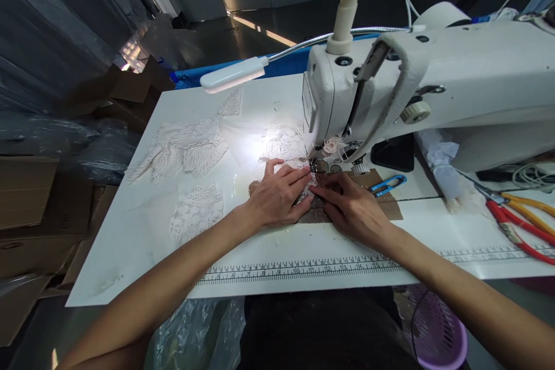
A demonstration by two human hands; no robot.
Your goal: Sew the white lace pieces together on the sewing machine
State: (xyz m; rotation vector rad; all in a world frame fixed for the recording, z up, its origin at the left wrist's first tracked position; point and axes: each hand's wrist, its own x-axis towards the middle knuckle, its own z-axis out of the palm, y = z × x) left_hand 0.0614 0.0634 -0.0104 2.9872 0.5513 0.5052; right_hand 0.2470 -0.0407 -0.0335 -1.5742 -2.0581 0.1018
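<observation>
My left hand (284, 193) lies flat on a piece of white lace (306, 186), with its fingers stretched toward the presser foot of a sewing machine (338, 89). Just right of the foot, my right hand (353, 205) pinches the near edge of the same lace between thumb and fingers. Both hands hide much of this piece. Part of another lace piece (284, 141) shows behind my left hand. A lit lamp (234, 74) on a bendable neck shines on the work.
More lace pieces lie on the white table (130, 231) at left: a large one (191, 147) and a smaller one (197, 211). Blue thread snips (388, 185), a dark phone-like slab (393, 153) and red-handled scissors (511, 225) lie at right. A ruler strip (295, 270) runs along the front edge.
</observation>
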